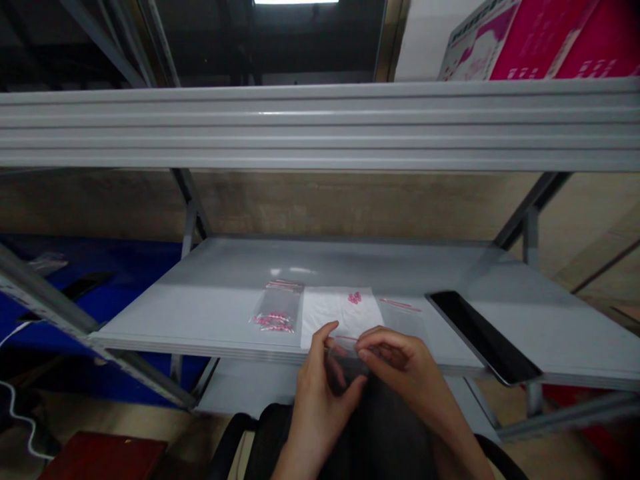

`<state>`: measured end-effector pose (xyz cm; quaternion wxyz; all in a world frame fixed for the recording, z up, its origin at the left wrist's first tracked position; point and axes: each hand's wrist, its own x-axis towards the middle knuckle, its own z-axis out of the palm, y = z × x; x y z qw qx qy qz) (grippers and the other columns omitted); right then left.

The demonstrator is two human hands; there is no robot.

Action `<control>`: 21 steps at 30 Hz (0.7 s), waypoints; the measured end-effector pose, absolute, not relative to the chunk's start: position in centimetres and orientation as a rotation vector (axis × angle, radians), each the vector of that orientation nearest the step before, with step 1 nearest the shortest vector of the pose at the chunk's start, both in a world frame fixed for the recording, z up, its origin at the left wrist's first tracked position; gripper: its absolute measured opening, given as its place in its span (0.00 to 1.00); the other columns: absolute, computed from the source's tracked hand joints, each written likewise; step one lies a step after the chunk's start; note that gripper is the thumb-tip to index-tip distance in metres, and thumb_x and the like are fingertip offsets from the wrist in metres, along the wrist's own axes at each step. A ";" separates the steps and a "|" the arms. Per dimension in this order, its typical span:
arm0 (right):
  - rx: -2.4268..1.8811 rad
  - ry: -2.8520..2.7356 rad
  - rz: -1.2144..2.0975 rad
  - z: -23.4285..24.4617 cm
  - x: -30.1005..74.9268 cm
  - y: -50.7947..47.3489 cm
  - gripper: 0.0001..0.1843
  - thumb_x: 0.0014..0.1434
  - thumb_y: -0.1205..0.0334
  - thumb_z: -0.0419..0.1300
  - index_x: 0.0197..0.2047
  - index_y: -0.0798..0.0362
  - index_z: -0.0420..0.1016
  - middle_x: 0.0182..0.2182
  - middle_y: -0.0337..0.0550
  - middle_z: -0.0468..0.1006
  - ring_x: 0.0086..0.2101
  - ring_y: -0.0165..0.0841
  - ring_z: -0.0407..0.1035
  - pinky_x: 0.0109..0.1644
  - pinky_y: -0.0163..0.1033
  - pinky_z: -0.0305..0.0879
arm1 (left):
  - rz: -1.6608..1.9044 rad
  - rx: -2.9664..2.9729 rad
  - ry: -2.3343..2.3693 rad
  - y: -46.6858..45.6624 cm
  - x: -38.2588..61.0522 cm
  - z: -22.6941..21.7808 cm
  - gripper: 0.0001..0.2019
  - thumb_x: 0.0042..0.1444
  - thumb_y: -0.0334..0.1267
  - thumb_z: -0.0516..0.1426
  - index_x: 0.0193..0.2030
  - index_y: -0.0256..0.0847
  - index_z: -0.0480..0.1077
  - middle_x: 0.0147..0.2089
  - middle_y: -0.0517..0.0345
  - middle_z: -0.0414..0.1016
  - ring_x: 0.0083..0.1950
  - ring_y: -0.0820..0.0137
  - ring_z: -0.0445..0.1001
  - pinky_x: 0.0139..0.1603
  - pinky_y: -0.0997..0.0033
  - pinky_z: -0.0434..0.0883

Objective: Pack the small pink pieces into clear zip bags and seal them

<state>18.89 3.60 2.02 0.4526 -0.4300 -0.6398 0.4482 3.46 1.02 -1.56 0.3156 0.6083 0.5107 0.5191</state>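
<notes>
Just in front of the shelf edge, my left hand [320,393] curls around a small clear zip bag [346,357] with a red strip along its top. My right hand [397,360] pinches the bag's upper right corner between thumb and fingers. Beyond my hands lies a white sheet of paper [323,310] bearing a few small pink pieces [355,298]. To its left is a clear zip bag with pink pieces [275,320] inside. Partly behind my right hand, another clear zip bag [405,317] lies flat. What is inside the held bag, if anything, I cannot make out.
A dark tablet-like slab [485,337] lies at the right, jutting over the front edge of the grey shelf [200,293]. A ribbed metal beam [320,127] crosses above, with pink boxes [550,43] on top. Slanted metal struts [145,367] stand at both sides.
</notes>
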 end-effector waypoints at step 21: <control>-1.093 -1.654 0.936 2.3 18.2 1.0 0.09 0.56 0.64 0.62 0.42 0.48 0.75 0.35 0.42 0.80 0.38 0.36 0.76 0.44 0.39 0.73 | 1.398 1.542 1.207 0.5 0.5 0.5 0.08 0.58 0.38 0.59 0.29 0.40 0.76 0.29 0.56 0.79 0.33 0.67 0.77 0.37 0.71 0.72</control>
